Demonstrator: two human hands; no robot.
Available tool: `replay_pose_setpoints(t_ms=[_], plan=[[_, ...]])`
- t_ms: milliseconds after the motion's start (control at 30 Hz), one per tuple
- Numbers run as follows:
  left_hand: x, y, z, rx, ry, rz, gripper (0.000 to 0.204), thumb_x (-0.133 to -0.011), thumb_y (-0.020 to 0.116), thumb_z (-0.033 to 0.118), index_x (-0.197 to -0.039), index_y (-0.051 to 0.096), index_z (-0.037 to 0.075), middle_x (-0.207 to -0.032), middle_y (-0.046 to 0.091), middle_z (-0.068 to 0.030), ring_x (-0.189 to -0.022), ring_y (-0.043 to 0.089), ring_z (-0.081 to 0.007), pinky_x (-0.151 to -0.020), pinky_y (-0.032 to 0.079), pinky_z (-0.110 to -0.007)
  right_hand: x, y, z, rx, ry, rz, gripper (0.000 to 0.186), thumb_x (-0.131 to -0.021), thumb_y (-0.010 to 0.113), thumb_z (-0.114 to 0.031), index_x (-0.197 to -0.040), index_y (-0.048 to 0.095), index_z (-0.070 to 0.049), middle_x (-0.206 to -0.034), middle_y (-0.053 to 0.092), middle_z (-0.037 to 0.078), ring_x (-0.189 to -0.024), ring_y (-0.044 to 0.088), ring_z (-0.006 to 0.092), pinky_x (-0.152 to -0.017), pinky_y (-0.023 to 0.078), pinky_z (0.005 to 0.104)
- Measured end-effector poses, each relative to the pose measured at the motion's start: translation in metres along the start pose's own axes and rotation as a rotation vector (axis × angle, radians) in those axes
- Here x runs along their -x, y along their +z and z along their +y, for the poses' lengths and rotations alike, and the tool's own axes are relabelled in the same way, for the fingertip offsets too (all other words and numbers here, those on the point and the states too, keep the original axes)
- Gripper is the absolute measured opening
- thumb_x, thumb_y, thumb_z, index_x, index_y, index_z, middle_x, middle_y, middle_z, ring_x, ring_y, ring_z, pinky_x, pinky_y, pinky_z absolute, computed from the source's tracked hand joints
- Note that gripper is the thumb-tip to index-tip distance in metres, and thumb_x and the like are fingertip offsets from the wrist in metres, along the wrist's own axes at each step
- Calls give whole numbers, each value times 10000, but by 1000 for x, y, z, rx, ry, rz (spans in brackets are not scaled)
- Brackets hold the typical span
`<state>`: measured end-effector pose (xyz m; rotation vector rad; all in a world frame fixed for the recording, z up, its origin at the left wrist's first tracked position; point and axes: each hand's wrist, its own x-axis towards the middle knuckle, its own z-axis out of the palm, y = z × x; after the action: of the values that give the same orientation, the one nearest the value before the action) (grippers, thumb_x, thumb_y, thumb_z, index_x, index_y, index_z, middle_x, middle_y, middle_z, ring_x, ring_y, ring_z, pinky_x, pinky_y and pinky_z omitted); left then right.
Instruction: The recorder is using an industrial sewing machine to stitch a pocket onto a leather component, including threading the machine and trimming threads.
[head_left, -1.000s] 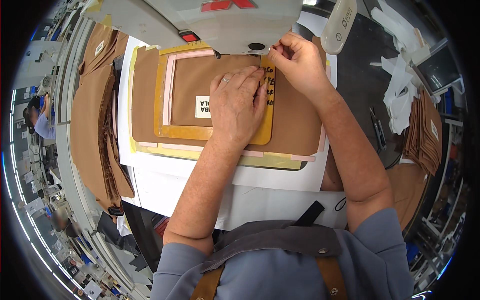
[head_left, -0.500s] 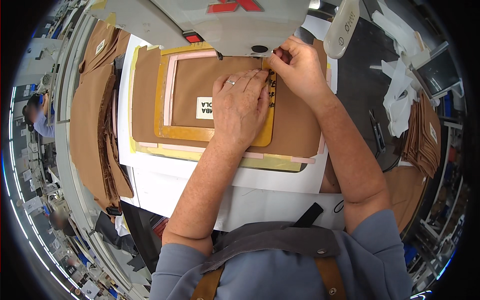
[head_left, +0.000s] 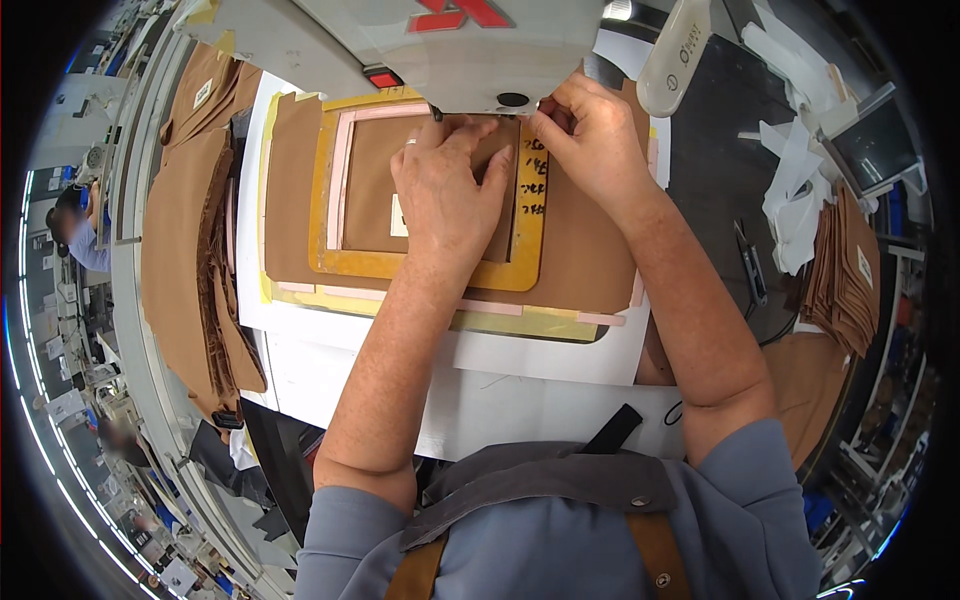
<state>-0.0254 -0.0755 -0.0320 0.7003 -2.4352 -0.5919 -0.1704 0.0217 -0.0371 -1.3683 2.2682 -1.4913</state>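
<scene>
A yellow rectangular frame (head_left: 500, 277) lies flat on a brown panel (head_left: 585, 220), under a light grey machine head (head_left: 500, 70). My left hand (head_left: 447, 195) rests palm down inside the frame, fingers extended and thumb apart, over the brown material. It partly covers a small white label (head_left: 398, 216). Near the underside of the machine head, at the frame's upper right corner, my right hand (head_left: 600, 140) is closed in a pinch. What sits between its fingertips is too small to make out. The machine head hides the frame's far edge in part.
Brown pieces (head_left: 185, 260) are piled on the left. Another stack of brown pieces (head_left: 842, 275) stands at the right, near crumpled white material (head_left: 790, 200). A white sheet (head_left: 540, 355) lies beneath the panel. A pale rounded handle-like part (head_left: 675, 60) hangs at upper right.
My left hand has shifted left off the frame's right bar, its fingers and thumb spreading apart. The dark markings on that bar now show. My right hand stays pinched in nearly the same place.
</scene>
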Motion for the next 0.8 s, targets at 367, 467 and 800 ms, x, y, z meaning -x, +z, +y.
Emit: replay_pose_setpoints(t_ms=[367,467,800], plan=[[12,-3,-2,-124,233,-81,318,-877,676,164,-1188,686,100,-1257,631,-67,-1168,574,-269,-978,415,-444,2,-2,1,-89,-10,6,131,-837,759,-56,-947,717,3,-850,675,72,-709,643,155,-655,542,288],[12,-3,1,-184,280,-67,331,-887,655,164,-1208,669,88,-1276,632,-74,-1189,575,-268,-1001,415,-436,4,-4,2,-64,-20,13,149,-831,759,-40,-962,708,7,-872,674,75,-716,650,162,-659,546,287],[16,-8,5,-152,343,-14,204,-847,695,96,-1050,686,83,-1105,704,-62,-973,658,-273,-931,461,-406,20,-34,-4,-113,-51,-38,331,-813,744,7,-1126,638,-7,-1113,630,103,-740,680,173,-686,567,289]])
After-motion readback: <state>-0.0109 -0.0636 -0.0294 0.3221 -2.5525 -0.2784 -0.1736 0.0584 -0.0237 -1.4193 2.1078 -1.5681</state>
